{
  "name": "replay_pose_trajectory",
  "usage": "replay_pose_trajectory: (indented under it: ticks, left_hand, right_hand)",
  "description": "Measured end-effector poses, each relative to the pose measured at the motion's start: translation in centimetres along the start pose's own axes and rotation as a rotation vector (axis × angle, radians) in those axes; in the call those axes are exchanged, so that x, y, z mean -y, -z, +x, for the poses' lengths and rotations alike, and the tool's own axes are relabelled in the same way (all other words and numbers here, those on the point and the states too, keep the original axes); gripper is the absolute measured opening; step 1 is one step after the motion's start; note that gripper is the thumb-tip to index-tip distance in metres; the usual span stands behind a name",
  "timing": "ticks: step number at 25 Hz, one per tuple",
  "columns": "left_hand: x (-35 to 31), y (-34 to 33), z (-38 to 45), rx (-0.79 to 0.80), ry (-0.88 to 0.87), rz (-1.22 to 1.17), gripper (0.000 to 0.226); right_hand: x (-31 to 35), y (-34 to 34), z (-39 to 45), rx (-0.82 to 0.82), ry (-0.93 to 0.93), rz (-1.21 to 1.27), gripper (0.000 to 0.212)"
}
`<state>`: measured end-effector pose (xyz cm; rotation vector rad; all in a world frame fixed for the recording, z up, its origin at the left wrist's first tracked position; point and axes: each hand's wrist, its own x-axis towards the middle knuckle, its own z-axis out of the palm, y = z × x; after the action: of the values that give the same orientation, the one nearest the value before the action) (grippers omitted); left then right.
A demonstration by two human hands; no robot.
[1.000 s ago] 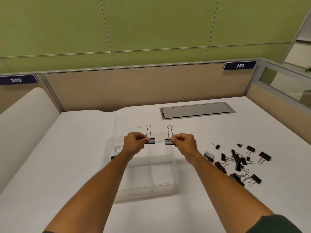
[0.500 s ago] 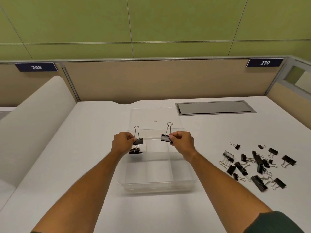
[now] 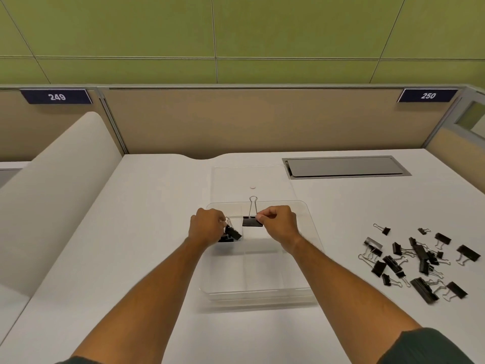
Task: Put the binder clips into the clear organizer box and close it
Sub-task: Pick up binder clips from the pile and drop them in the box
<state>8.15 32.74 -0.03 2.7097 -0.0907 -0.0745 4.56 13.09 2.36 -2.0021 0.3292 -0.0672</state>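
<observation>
The clear organizer box lies open at the middle of the white desk, its lid flat behind it. My left hand pinches the wire handle of a tilted black binder clip low in the far-left compartment, just over another clip lying there. My right hand holds a second black binder clip upright by its side, above the far middle compartment. A loose pile of several black binder clips lies on the desk to the right of the box.
A grey cable hatch is set into the desk at the back right. Beige partition panels close off the desk behind, with number plates 249 and 250. A white curved divider rises on the left.
My left hand has lowered its clip into the far-left compartment and tilted it. My right hand with its clip has shifted slightly left and stays above the box. The camera moved a little closer.
</observation>
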Motion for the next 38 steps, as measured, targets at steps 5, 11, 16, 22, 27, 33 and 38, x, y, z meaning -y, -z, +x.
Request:
replay_pose_trajectory:
  ticks: [5, 11, 16, 22, 27, 33, 38]
  left_hand:
    - [1.1, 0.4, 0.3, -0.102, -0.103, 0.149, 0.040]
    - [2.6, 0.8, -0.2, -0.134, -0.052, 0.147, 0.049]
    - [3.0, 1.1, -0.5, -0.093, -0.040, 0.122, 0.053]
    - [2.4, 1.5, -0.7, -0.049, -0.065, 0.116, 0.065]
    - [1.3, 1.7, -1.4, -0.014, -0.145, 0.192, 0.072]
    - [-1.4, 0.9, -2.1, 0.029, -0.226, 0.309, 0.087]
    - [-4.4, -0.6, -2.7, 0.068, -0.300, 0.328, 0.095]
  right_hand:
    - [0.8, -2.2, 0.3, 0.023, -0.007, -0.044, 0.007]
    - [1.5, -4.9, -0.1, 0.131, 0.000, -0.137, 0.006]
    - [1.8, -6.3, -0.3, 0.227, -0.011, -0.199, 0.018]
    - [2.3, -4.7, -1.2, 0.165, 0.079, -0.227, 0.044]
    - [1.6, -2.7, -2.4, 0.159, 0.188, -0.452, 0.057]
    - [-0.6, -0.2, -3.6, 0.099, 0.250, -0.809, 0.081]
    - [-2.9, 2.3, -4.8, 0.029, 0.203, -0.883, 0.088]
